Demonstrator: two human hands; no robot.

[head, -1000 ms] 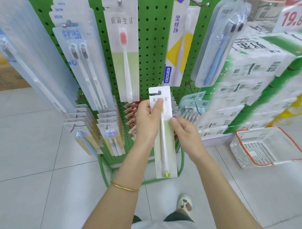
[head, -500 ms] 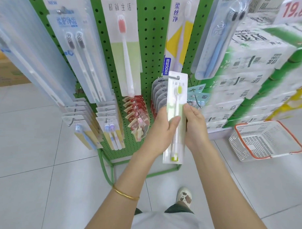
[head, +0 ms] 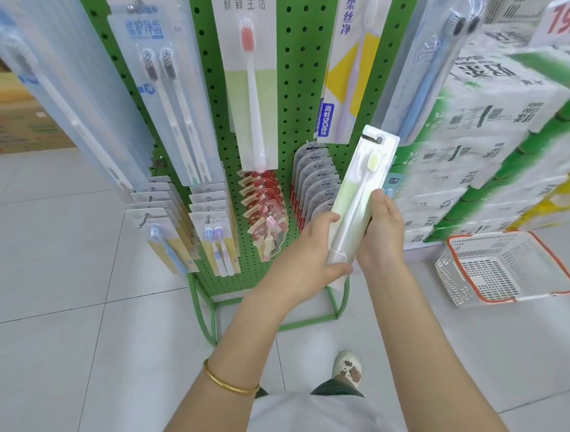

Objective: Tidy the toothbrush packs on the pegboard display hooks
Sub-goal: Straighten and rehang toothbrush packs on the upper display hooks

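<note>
– Hands, state?
– Left hand (head: 308, 249) is clamped round the lower end of the toothbrush pack (head: 358, 192), fingers on its left edge, thumb under the bottom. Right hand (head: 381, 232) pinches the right edge, thumb lying up along it.
– Pack's position?
– Off any hook, held in front of the stand. It is tilted, hang-hole end toward 1 o'clock, green-headed brush facing the camera.
– Around it?
– Just behind the left hand, at 11 o'clock, a row of packs (head: 314, 178) hangs on one hook. Green pegboard (head: 298, 71) fills 12 o'clock, with a pink-headed brush pack (head: 249, 85) hanging at 11.
– Further out?
– Stacked tissue packs (head: 493, 126) at 2 o'clock. White basket (head: 508, 269) with a red rim sits on the floor at 3 o'clock. Gold bangle (head: 229, 380) on the left wrist, at 7 o'clock.
</note>
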